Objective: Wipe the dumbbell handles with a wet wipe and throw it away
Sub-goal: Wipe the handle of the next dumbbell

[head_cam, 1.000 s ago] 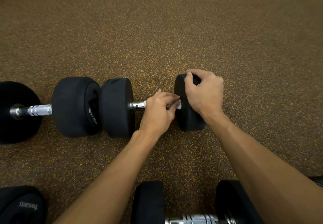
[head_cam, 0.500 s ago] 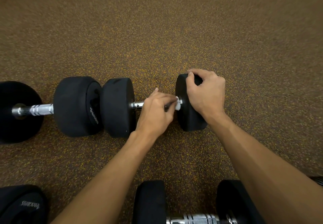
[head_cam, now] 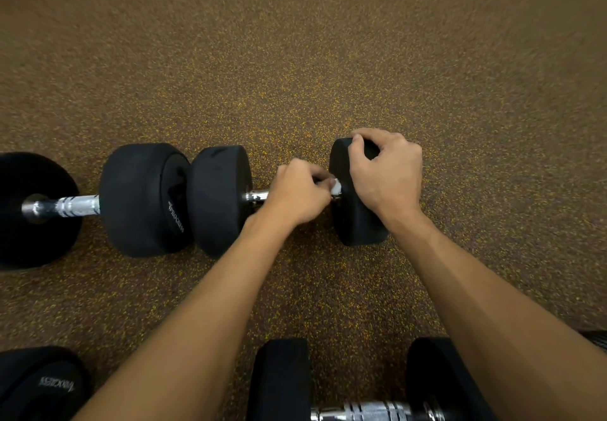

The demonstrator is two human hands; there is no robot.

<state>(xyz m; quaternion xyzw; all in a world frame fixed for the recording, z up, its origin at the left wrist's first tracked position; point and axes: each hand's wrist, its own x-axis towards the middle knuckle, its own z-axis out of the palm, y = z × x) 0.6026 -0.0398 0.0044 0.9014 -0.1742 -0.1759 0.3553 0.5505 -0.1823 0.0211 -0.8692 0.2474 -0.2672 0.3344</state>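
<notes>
Floor point(head_cam: 295, 59): brown rubber with yellow flecks; the weights lie on it.
Dumbbell point(head_cam: 220, 200): black heads, chrome handle point(head_cam: 256, 195), lying crosswise mid-frame.
Left hand point(head_cam: 297, 195): fingers curled round the handle near its right end, wet wipe point(head_cam: 336, 186) held under them.
Wet wipe: white; only a corner shows, against the right head.
Right hand point(head_cam: 386, 174): fingers and thumb curled over the right head's top rim, gripping it.
Second dumbbell point(head_cam: 141, 200): just beside, to the left.
Third dumbbell point(head_cam: 282, 381): bottom edge, between the forearms.
</notes>
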